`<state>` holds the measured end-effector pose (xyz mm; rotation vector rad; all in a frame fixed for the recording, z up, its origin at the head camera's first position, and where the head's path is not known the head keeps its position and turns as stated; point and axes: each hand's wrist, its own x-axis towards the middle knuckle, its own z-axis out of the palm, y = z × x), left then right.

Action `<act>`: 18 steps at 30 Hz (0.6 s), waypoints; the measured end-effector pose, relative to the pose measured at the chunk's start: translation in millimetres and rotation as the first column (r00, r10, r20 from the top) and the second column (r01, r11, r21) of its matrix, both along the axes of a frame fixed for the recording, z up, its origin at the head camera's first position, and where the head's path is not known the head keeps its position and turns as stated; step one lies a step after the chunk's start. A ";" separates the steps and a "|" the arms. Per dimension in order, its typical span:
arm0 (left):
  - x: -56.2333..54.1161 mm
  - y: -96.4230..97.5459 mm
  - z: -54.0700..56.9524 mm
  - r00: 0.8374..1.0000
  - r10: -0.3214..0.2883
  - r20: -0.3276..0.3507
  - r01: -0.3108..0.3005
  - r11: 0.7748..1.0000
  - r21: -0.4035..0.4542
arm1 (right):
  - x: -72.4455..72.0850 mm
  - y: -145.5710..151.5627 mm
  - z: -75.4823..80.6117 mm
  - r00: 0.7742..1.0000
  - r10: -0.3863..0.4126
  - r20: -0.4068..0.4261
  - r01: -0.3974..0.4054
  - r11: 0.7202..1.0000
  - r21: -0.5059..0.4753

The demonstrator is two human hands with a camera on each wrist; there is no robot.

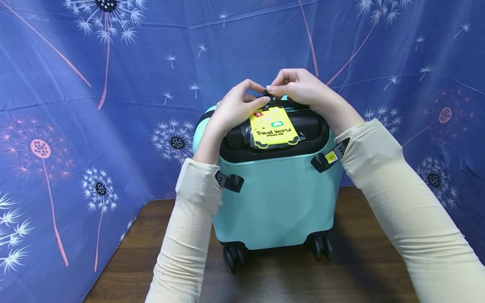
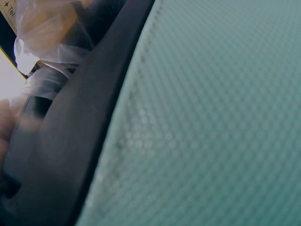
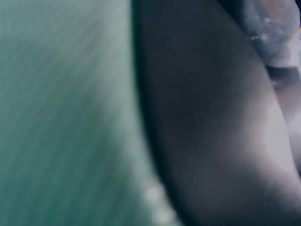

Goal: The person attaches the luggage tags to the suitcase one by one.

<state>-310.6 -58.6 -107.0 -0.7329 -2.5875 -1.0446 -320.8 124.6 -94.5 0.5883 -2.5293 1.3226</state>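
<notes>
A teal suitcase (image 1: 280, 198) stands upright on its wheels, its top recess and handle black. On the recess lies a yellow luggage tag (image 1: 274, 124) printed "Travel World", with clear plastic (image 1: 246, 136) around it. My left hand (image 1: 236, 105) pinches the tag's black strap (image 1: 267, 93) between thumb and fingers above the tag. From the right, my right hand (image 1: 303, 86) pinches the strap's upper end, its fingertips close to the left ones. Textured teal shell fills much of both wrist views, and the clear plastic (image 2: 51, 37) shows at the upper left in the left wrist view.
The suitcase stands on a dark wooden table (image 1: 151, 252). Close behind it hangs a blue cloth (image 1: 235, 50) with dandelion prints, which also runs along the left side. Black suitcase wheels (image 1: 322, 247) touch the table.
</notes>
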 end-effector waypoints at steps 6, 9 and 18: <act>0.6 -0.3 0.5 1.000 0.007 0.020 -0.007 1.000 0.011 | 0.8 -0.5 -0.9 1.000 -0.001 -0.002 0.001 1.000 0.031; 0.4 -0.1 0.6 0.999 0.018 0.028 -0.018 1.000 0.007 | 1.3 -0.3 -1.9 1.000 -0.007 -0.019 0.008 0.999 0.048; 0.4 0.7 0.1 1.000 0.006 0.016 -0.006 1.000 0.004 | 0.0 -0.1 -4.3 0.996 0.013 -0.084 -0.014 1.000 -0.014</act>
